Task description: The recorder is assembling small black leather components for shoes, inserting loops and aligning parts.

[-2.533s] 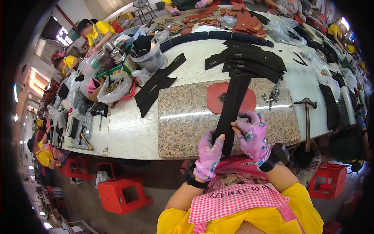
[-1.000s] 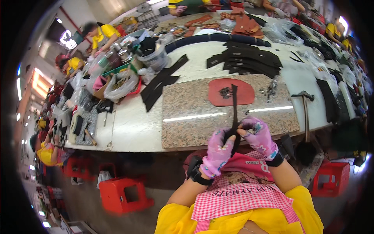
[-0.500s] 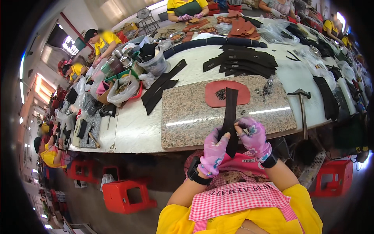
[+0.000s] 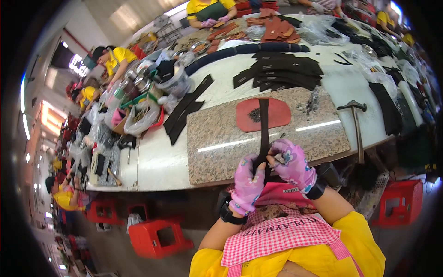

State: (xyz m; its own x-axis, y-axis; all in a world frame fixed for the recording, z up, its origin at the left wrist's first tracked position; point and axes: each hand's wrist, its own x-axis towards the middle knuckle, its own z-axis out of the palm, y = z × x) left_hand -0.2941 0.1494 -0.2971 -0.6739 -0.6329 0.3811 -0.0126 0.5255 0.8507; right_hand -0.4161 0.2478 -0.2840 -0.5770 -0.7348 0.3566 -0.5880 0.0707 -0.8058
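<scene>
A long, dark strip (image 4: 264,122), perhaps leather, stands nearly edge-on between my gloved hands, its far end over a red pad (image 4: 279,113). My left hand (image 4: 247,181) is closed round its near part, thumb along it. My right hand (image 4: 294,164) pinches at the strip's right edge; its fingertips partly hide what is between them. On the pad, beside the strip, lies a heap of tiny dark pieces (image 4: 254,115). Beneath the pad is a speckled stone slab (image 4: 217,161), with one small dark piece (image 4: 282,135) lying on it near my right hand.
A hammer (image 4: 355,115) lies right of the slab. Stacked black pieces (image 4: 281,69) are behind it, and two dark strips (image 4: 187,115) to its left. Tubs and bags (image 4: 140,115) crowd the left. A red stool (image 4: 159,237) stands below. Other people work around the table.
The strip has turned from showing its broad face to nearly edge-on. Both hands have shifted slightly left and toward me in the picture, and the whole view has tilted a little.
</scene>
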